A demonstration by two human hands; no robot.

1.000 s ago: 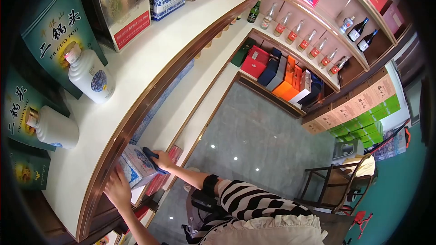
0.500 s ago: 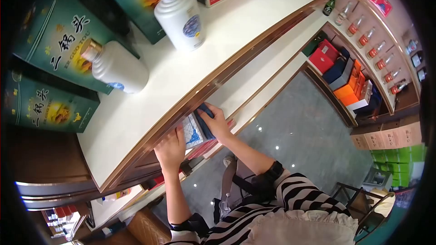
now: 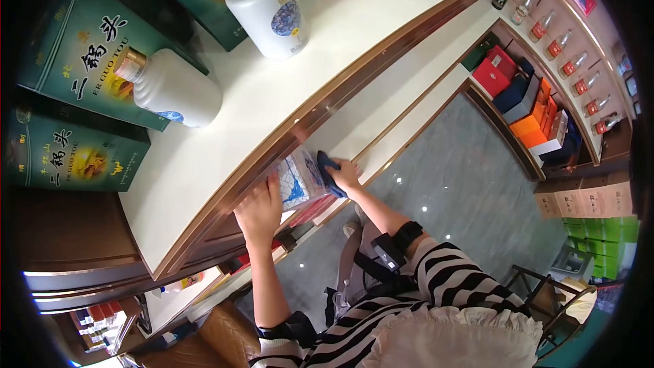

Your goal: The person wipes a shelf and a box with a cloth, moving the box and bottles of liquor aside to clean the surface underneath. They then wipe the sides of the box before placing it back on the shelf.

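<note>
A white box with a blue pattern (image 3: 293, 185) is tucked below the brown shelf edge, on the lower shelf level. My left hand (image 3: 260, 211) grips its left end, thumb along the side; the other fingers are partly hidden under the shelf edge. To the right of the box, my right hand (image 3: 345, 177) is closed round a folded dark blue cloth (image 3: 327, 172), which lies close against the box's right end. Above them on the upper shelf (image 3: 252, 119) stand two white bottles, one nearer (image 3: 178, 88) and one farther back (image 3: 268, 13).
Green liquor boxes (image 3: 75, 61) stand behind the bottles. Small glass bottles (image 3: 558, 42) line a curved shelf at right, above red and orange boxes (image 3: 531, 123). Cartons (image 3: 589, 194) are stacked below. A dark-framed chair (image 3: 552, 300) stands at lower right, a brown leather seat (image 3: 221, 334) at lower left.
My right hand has moved right with the cloth, away from my left hand, and more of the patterned box shows between them. My left hand stays nearly in place.
</note>
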